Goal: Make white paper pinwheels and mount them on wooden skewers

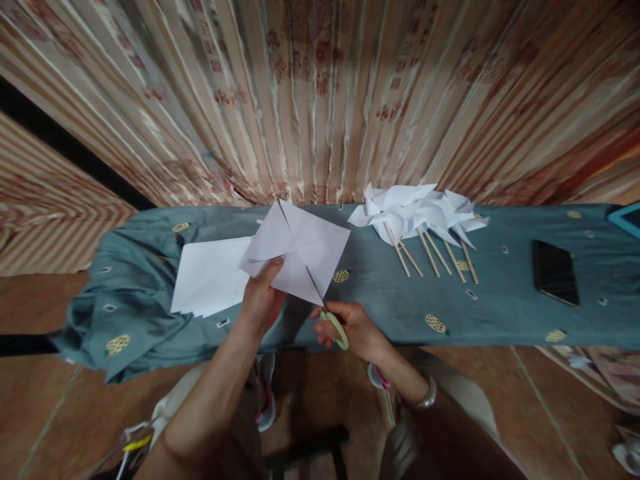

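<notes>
My left hand (261, 299) pinches a white square sheet of paper (300, 250) and holds it up above the table's near edge. The sheet shows cut slits running in from its corners. My right hand (353, 328) is closed on a pair of scissors with a pale green handle (336, 328). Their blades reach up into the lower corner of the sheet. A stack of plain white paper (207, 275) lies on the cloth just left of the held sheet.
A teal cloth (390, 293) covers the long table. Several finished white paper pinwheels on wooden sticks (420, 220) lie at the back centre-right. A black phone (554, 271) rests to the right, and a blue edge (625, 219) shows far right. A striped curtain hangs behind.
</notes>
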The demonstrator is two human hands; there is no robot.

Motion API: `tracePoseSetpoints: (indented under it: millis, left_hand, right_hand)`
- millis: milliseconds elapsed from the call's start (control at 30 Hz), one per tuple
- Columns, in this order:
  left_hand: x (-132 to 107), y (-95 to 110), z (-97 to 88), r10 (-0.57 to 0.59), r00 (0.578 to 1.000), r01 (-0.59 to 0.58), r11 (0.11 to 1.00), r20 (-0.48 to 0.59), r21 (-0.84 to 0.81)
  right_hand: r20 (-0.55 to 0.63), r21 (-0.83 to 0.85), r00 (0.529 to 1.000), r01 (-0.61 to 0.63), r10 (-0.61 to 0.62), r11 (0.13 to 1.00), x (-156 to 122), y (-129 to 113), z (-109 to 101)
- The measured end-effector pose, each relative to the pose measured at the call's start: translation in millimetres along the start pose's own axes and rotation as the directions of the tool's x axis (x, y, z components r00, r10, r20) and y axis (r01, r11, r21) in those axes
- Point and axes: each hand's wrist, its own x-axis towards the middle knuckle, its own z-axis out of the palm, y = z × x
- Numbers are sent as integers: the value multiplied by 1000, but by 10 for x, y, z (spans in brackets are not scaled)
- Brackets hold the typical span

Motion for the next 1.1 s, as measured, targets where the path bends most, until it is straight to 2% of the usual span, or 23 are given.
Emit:
tracePoseSetpoints:
  millis: [267, 500, 700, 1100]
  left_hand:
    - [-25, -43, -10, -40, 999, 40, 997, -13, 66]
    - [-39, -23, 11, -58, 998, 58, 997, -4, 50]
    - [-44, 1, 28, -27, 1000, 27, 999, -8, 34]
    - [-41, -36, -22, -51, 999, 49, 991, 6, 121]
  right_hand:
    - [0, -4, 1000, 18, -18, 1000, 1, 5, -26]
    - [16, -17, 999, 38, -38, 999, -24, -75, -5]
    - [-3, -12, 1000, 19, -19, 1000, -35, -92, 4]
    - [-20, -84, 999, 36, -38, 996, -26, -68, -18]
